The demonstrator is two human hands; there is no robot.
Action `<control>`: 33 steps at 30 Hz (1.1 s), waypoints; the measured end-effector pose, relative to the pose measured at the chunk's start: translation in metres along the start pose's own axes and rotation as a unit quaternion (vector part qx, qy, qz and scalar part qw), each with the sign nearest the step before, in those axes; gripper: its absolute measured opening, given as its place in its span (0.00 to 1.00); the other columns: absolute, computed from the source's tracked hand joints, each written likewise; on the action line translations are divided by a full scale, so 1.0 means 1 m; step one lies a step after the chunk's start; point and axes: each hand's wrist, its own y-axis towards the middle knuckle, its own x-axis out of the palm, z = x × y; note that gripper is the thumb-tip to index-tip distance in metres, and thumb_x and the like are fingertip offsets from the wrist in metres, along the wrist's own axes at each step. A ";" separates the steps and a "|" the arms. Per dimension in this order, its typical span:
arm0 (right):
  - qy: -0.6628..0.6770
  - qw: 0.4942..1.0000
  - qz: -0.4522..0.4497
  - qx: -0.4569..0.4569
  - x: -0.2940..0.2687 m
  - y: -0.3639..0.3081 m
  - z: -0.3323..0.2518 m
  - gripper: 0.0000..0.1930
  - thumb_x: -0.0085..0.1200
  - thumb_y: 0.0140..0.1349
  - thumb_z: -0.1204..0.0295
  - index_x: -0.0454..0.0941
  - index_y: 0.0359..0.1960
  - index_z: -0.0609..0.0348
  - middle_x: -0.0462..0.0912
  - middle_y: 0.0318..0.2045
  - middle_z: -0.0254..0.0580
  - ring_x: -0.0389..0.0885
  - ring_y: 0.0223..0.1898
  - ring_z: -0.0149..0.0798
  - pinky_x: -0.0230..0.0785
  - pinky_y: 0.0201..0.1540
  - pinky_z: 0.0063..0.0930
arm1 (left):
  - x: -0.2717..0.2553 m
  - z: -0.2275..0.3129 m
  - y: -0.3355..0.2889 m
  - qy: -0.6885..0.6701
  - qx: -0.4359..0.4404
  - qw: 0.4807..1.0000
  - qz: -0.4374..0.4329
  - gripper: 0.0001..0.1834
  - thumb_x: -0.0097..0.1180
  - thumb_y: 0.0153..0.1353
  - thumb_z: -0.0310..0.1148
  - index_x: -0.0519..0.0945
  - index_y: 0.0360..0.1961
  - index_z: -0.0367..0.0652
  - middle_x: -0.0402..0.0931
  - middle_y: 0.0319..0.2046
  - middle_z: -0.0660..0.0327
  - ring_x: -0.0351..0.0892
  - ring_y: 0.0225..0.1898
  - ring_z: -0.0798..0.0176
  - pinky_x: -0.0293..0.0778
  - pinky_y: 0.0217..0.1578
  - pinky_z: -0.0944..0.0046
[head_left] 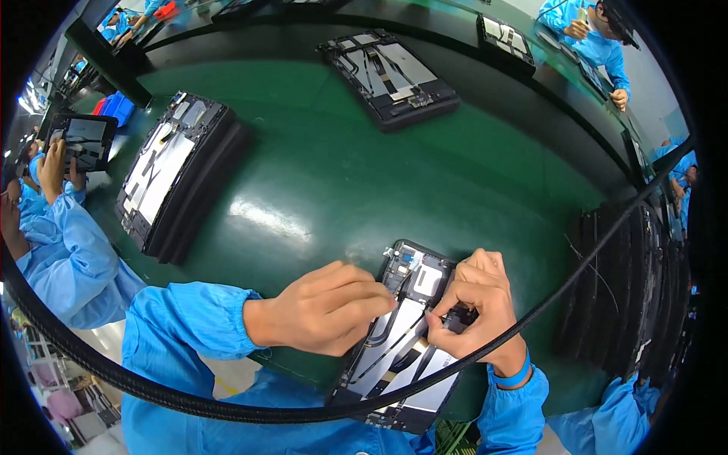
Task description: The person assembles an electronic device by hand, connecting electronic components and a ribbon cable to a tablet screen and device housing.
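Observation:
An opened tablet with its inner parts bare lies at the near edge of the green table, tilted a little. White battery panels, thin black cables and small boards show inside it. My left hand is closed over the tablet's left side, fingertips pinched together near the upper boards. From the right, my right hand bends over the tablet's other edge, thumb and forefinger pressed together above the battery area, close to a thin black cable. Whatever either pinch holds is too small to make out.
Stacked opened tablets stand at the left, more at the back, and tall dark stacks at the right. A thick black cable crosses the near view. At the left, a co-worker's hand holds a tablet.

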 end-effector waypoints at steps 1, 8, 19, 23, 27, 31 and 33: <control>0.001 1.000 0.001 0.002 -0.001 -0.001 -0.001 0.07 0.71 0.38 0.73 0.83 0.19 0.53 0.71 0.21 0.34 0.69 0.31 0.42 0.58 0.46 0.38 | 0.003 0.002 0.001 0.002 0.002 1.000 0.006 0.25 0.70 0.50 0.15 0.80 0.52 0.38 0.89 0.51 0.49 0.87 0.44 0.47 0.82 0.42 0.54; 0.009 1.000 -0.001 0.002 -0.002 0.001 -0.001 0.07 0.71 0.38 0.74 0.83 0.19 0.53 0.69 0.21 0.33 0.68 0.31 0.42 0.58 0.46 0.38 | 0.002 0.014 0.007 0.031 0.013 0.999 -0.028 0.22 0.70 0.49 0.24 0.75 0.45 0.38 0.82 0.52 0.45 0.77 0.37 0.51 0.73 0.34 0.54; -0.068 0.997 0.036 0.019 -0.031 -0.023 -0.014 0.05 0.71 0.42 0.72 0.88 0.23 0.51 0.77 0.22 0.32 0.71 0.33 0.43 0.62 0.49 0.40 | 0.006 -0.006 0.010 0.075 0.077 0.994 -0.007 0.19 0.69 0.49 0.30 0.80 0.43 0.41 0.85 0.46 0.54 0.76 0.33 0.56 0.69 0.32 0.55; -0.034 0.997 0.029 0.058 -0.034 -0.029 -0.008 0.03 0.69 0.45 0.76 0.88 0.24 0.55 0.80 0.20 0.35 0.76 0.32 0.44 0.68 0.41 0.39 | 0.006 -0.017 0.024 0.103 0.202 0.974 0.009 0.19 0.65 0.52 0.30 0.85 0.47 0.43 0.87 0.40 0.60 0.76 0.32 0.60 0.70 0.33 0.57; -0.009 0.997 0.014 0.071 -0.041 -0.038 0.001 0.05 0.75 0.51 0.78 0.90 0.28 0.61 0.85 0.20 0.35 0.76 0.24 0.34 0.65 0.28 0.30 | 0.010 -0.021 0.043 0.045 0.280 0.958 -0.051 0.31 0.61 0.52 0.31 0.88 0.61 0.43 0.84 0.35 0.62 0.74 0.32 0.61 0.70 0.35 0.60; 0.117 0.973 -0.017 0.196 -0.048 -0.048 0.003 0.07 0.73 0.60 0.77 0.88 0.28 0.69 0.83 0.17 0.42 0.72 0.16 0.24 0.60 0.22 0.25 | 0.022 -0.010 0.055 -0.009 0.263 0.959 -0.101 0.40 0.61 0.50 0.35 0.85 0.69 0.45 0.83 0.35 0.64 0.73 0.35 0.60 0.70 0.36 0.59; 0.113 0.968 -0.043 0.220 -0.054 -0.050 0.000 0.07 0.73 0.61 0.77 0.88 0.30 0.69 0.83 0.17 0.41 0.73 0.17 0.23 0.61 0.22 0.25 | 0.023 -0.003 0.059 -0.060 0.224 0.965 -0.124 0.39 0.61 0.51 0.34 0.85 0.69 0.43 0.83 0.37 0.63 0.76 0.38 0.57 0.72 0.38 0.57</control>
